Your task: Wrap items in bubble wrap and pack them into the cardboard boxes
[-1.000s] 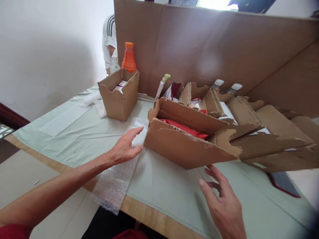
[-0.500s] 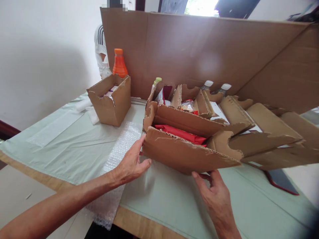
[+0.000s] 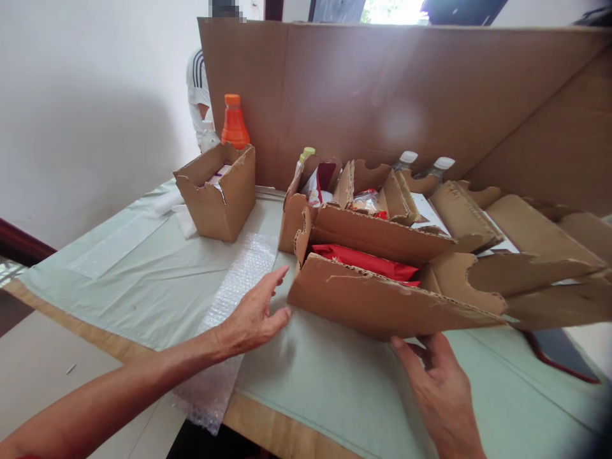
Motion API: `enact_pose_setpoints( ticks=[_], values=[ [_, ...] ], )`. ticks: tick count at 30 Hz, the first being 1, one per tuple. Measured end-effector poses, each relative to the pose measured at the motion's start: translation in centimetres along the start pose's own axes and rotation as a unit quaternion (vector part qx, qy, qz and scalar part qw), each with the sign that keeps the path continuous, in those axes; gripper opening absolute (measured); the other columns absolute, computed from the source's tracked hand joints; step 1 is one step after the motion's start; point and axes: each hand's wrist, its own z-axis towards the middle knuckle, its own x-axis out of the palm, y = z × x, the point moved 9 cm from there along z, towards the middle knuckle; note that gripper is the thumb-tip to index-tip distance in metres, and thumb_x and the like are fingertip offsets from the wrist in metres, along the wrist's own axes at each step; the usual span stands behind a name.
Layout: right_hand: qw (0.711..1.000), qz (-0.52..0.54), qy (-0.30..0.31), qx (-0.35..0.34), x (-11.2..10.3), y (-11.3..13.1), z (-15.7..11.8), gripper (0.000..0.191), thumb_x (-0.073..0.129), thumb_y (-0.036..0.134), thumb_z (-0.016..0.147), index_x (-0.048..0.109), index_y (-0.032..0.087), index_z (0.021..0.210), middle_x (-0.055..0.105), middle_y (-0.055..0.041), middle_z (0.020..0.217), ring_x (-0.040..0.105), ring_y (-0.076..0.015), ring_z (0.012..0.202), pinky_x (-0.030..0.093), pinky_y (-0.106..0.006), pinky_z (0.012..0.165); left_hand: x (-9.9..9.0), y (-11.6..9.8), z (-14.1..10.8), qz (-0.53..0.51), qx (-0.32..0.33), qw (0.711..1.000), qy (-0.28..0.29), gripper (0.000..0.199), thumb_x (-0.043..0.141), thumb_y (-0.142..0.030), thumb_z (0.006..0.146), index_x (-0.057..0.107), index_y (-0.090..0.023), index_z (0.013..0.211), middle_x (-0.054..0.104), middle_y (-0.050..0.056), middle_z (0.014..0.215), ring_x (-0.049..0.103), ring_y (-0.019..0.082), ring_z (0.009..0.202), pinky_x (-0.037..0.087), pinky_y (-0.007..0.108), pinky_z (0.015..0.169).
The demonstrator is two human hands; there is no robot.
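My left hand (image 3: pixel 261 312) is open, thumb and fingers apart, just left of the near corner of a brown cardboard box (image 3: pixel 373 303). A small gap shows between them. This long, low box holds a red packet (image 3: pixel 366 262). At the box's lower front edge is my right hand (image 3: pixel 437 376), open, with the thumb away from the bent fingers. Its fingertips are at or very near the cardboard; whether they press on it I cannot tell. Behind the long box, several cardboard compartments hold wrapped goods, among them a clear packet (image 3: pixel 368 201).
A strip of bubble wrap (image 3: pixel 239 274) lies on the green cloth (image 3: pixel 335 382). A separate cardboard box (image 3: pixel 229 204) stands left, with an orange bottle (image 3: pixel 234 124) behind it. A dark tablet-like object (image 3: pixel 567 357) lies right. Beyond a tall cardboard panel (image 3: pixel 358 83), a person's white sleeve (image 3: pixel 197 80) shows.
The long front box has shifted to the right and slightly towards me. My left hand, which was at its corner, is now apart from it. The view has turned slightly.
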Motion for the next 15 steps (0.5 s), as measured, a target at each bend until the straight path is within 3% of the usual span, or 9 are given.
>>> enact_pose_setpoints(
  ticks=[5, 8, 15],
  values=[
    [1.000, 0.004, 0.008, -0.014, -0.1, -0.8, -0.2, 0.059, 0.066, 0.062, 0.074, 0.060, 0.020, 0.116, 0.070, -0.0109, 0.114, 0.067, -0.0247, 0.084, 0.055, -0.037, 0.074, -3.0, 0.4, 0.2, 0.040, -0.018, 0.998, -0.044, 0.065, 0.062, -0.024, 0.084, 0.049, -0.023, 0.147, 0.057, 0.013, 0.147, 0.061, 0.030, 0.123, 0.054, 0.046, 0.099],
    [1.000, 0.010, 0.013, -0.016, -0.1, -0.8, -0.1, 0.057, 0.068, 0.060, 0.073, 0.061, 0.020, 0.113, 0.071, -0.0106, 0.110, 0.068, -0.0249, 0.083, 0.056, -0.035, 0.073, -3.7, 0.4, 1.2, 0.030, -0.013, 0.998, -0.058, 0.066, 0.062, -0.023, 0.084, 0.048, -0.024, 0.148, 0.058, 0.012, 0.146, 0.061, 0.028, 0.123, 0.054, 0.044, 0.100],
    [1.000, 0.010, 0.018, -0.002, -0.2, -0.7, 1.5, 0.057, 0.072, 0.059, 0.066, 0.061, 0.021, 0.106, 0.073, -0.0072, 0.096, 0.071, -0.0269, 0.078, 0.057, -0.035, 0.067, -3.8, 3.3, 7.7, -0.055, -0.006, 0.995, -0.081, 0.088, 0.066, -0.025, 0.077, 0.032, -0.023, 0.159, 0.040, 0.017, 0.162, 0.047, 0.035, 0.142, 0.045, 0.052, 0.109]
  ],
)
